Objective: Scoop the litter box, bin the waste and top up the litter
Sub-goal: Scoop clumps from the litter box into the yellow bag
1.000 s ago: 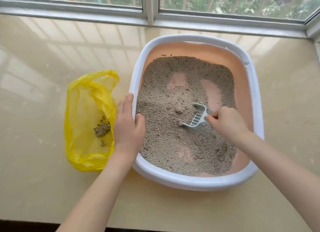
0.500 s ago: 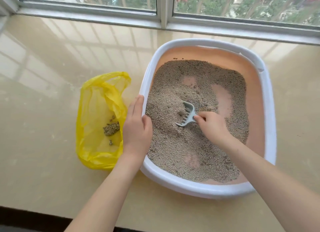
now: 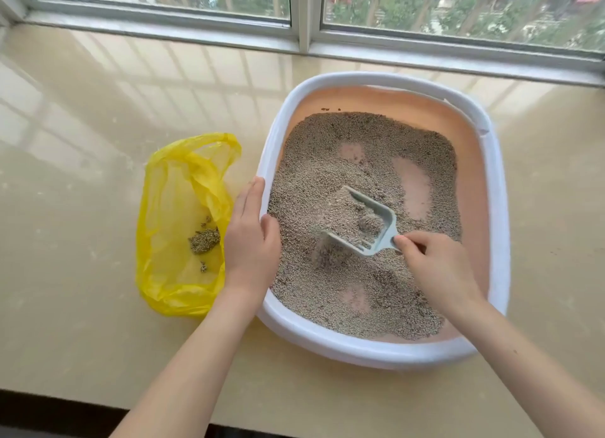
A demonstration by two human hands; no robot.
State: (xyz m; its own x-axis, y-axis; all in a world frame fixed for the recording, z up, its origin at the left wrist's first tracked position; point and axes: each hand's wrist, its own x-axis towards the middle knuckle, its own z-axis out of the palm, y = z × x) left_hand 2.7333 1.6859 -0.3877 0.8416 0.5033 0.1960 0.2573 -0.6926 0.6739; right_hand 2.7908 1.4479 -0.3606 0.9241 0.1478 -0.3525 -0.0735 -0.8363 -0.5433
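**potato_cat:** So, biggest first: what's on the counter (image 3: 98, 306)?

**litterlurker:** Beige glossy counter under a window (image 3: 304, 8), and the litter box (image 3: 366, 352) takes up most of the right half. White rim, peachy-orange inside, sitting close to the window sill. The litter (image 3: 320, 182) in it is grey-brown and thin, with the pink bottom showing through in a few bare patches.

**potato_cat:** And the bag?

**litterlurker:** Yellow plastic bag (image 3: 170, 188) lies flat just beside the box on its left, mouth open toward the window. A small pile of clumped waste (image 3: 204, 241) sits inside it plus a couple of crumbs.

**potato_cat:** Hands?

**litterlurker:** Left hand (image 3: 250, 238) rests on the box's left rim, fingers straight along the outside, thumb hooked over the inner edge, touching the litter side. Right hand (image 3: 435, 267) is over the box, fingers curled round the handle of the grey-blue scoop (image 3: 376, 228). The scoop is lifted above the litter near the middle of the box, loaded, with grains blurring as they drop through the slots at its near edge. One darker clump (image 3: 370, 223) sits in the back corner of the scoop.
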